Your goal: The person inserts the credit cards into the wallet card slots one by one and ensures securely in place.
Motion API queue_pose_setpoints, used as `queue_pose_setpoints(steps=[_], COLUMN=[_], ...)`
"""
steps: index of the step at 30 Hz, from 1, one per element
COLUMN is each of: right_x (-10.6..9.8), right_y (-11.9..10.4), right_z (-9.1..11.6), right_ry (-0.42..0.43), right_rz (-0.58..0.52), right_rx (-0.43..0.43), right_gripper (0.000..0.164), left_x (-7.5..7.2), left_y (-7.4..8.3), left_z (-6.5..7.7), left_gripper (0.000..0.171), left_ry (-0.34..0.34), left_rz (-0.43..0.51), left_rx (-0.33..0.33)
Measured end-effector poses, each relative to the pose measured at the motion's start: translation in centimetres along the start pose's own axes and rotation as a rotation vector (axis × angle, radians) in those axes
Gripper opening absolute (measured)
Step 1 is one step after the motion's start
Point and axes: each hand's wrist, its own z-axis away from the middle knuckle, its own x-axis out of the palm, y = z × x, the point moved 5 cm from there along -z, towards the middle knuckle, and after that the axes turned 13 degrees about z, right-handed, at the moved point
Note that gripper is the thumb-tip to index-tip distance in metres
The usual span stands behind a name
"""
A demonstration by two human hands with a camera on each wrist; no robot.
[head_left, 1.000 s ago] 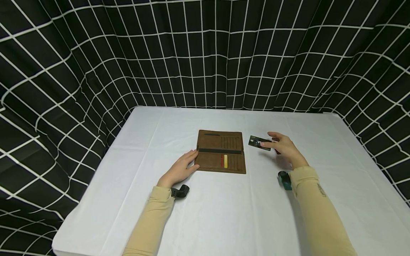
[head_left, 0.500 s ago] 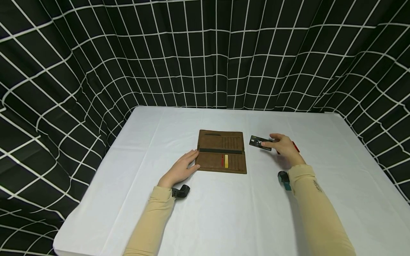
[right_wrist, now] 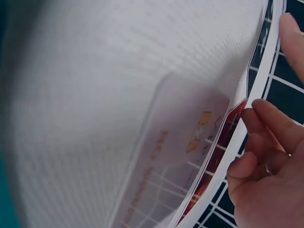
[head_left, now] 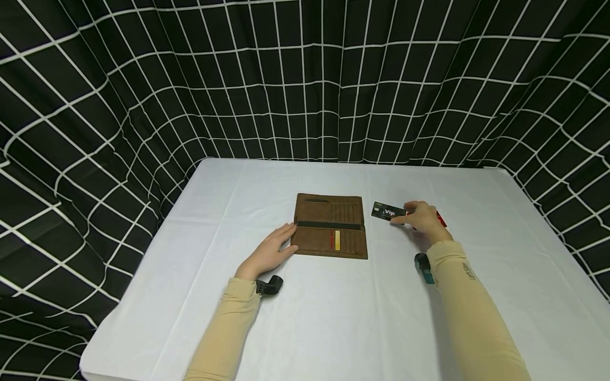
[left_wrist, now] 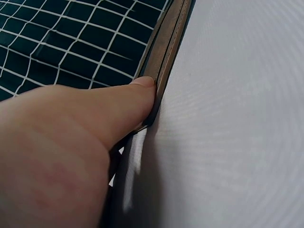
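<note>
A brown wallet (head_left: pixel 314 213) lies spread out flat on the white table. My left hand (head_left: pixel 268 253) rests at its left side with fingers extended; in the left wrist view the thumb (left_wrist: pixel 128 102) touches the stitched edge. To the wallet's right is a black card (head_left: pixel 379 210) marked "VIP". Over its right end my right hand (head_left: pixel 424 221) pinches a red card (head_left: pixel 441 219), mostly covered by the hand. In the right wrist view curled fingers (right_wrist: pixel 268 121) meet a card's red edge, beside a glossy card face (right_wrist: pixel 173 137) with a gold chip.
Yellow (head_left: pixel 337 240) and red (head_left: pixel 331 239) card edges show in the wallet's lower slots. A black strap with a camera (head_left: pixel 269 285) is on the left wrist, a teal camera (head_left: pixel 425 270) on the right. Behind the table hangs a black gridded curtain (head_left: pixel 324 79).
My right hand has slid slightly right along the black card, uncovering its "VIP" lettering. More red now shows on both sides of that hand. The left hand and wallet stay put.
</note>
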Motion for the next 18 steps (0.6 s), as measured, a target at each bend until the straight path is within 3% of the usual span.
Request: queue_pose_setpoints(steps=[18], right_x=[-0.19], right_y=[-0.08], right_z=[-0.04], right_ry=[0.026], right_rz=[0.075], right_rx=[-0.020], right_gripper=[0.063], left_x=[-0.02], left_y=[-0.01], left_z=[0.02], left_gripper=[0.061], left_ry=[-0.004], left_rz=[0.011], left_rx=[-0.008])
